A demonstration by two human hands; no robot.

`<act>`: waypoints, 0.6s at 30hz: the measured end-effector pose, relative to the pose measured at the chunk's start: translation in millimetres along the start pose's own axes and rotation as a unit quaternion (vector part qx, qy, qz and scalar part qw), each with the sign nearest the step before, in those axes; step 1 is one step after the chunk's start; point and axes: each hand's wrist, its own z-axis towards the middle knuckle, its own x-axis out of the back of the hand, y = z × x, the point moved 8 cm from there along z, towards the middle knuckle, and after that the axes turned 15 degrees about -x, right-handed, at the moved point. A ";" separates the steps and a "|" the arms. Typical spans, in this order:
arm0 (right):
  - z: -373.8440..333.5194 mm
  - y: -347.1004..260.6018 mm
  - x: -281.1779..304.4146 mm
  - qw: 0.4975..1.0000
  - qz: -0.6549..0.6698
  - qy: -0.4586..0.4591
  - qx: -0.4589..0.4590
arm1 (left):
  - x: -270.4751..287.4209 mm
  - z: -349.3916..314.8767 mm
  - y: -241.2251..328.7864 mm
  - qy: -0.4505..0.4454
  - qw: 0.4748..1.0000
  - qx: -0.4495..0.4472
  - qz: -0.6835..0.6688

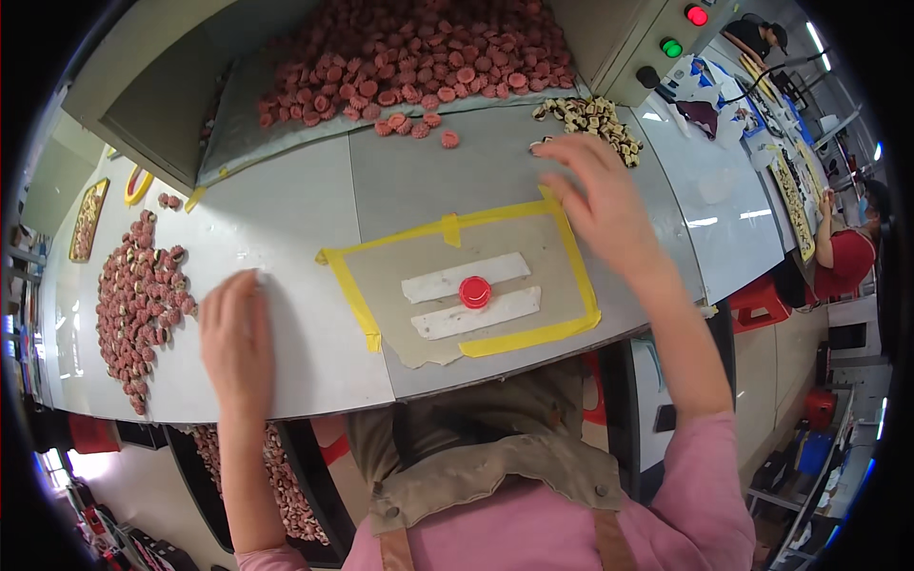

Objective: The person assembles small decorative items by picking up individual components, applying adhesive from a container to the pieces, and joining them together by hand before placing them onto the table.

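Note:
My left hand rests low over the left of the tabletop, its fingers loosely bent and nothing visible in them. Just beside it spreads a heap of small red ridged caps with cream parts. My right hand reaches to a pile of small cream-and-dark pieces, thumb and index finger apart at the pile's near edge. Between my hands lies a grey-beige sheet framed with yellow tape. On it are two white strips, with a round red piece sitting across the gap between them.
Behind the sheet, a large mound of red ridged caps fills an open cabinet. Red and green buttons sit on its right post. A black bin of pieces stands under the table. A person in red sits at the far right.

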 end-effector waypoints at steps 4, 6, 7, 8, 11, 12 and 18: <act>28.5 34.9 -19.6 0.998 0.030 -0.038 -0.031 | 12.5 9.4 -19.4 0.012 0.996 -0.008 0.091; 24.9 39.9 -27.0 0.999 -0.003 -0.041 -0.006 | 5.3 33.8 2.7 0.025 0.997 -0.056 0.043; 21.7 42.3 -28.9 0.999 -0.016 -0.031 -0.009 | -3.4 50.2 20.9 0.018 0.996 -0.088 -0.003; 19.7 40.3 -28.4 0.999 -0.029 -0.022 -0.010 | -10.7 67.1 39.1 0.012 0.992 -0.119 -0.048; 9.0 21.7 -26.4 0.982 0.065 -0.131 -0.121 | -40.5 106.7 81.1 0.020 0.970 -0.199 -0.136; 1.3 8.8 -19.8 0.982 0.063 -0.136 -0.117 | -52.4 117.7 94.9 0.031 0.965 -0.221 -0.140; -48.7 -27.2 -14.5 0.960 0.147 -0.208 -0.118 | -105.1 144.5 111.9 0.032 0.965 -0.241 -0.094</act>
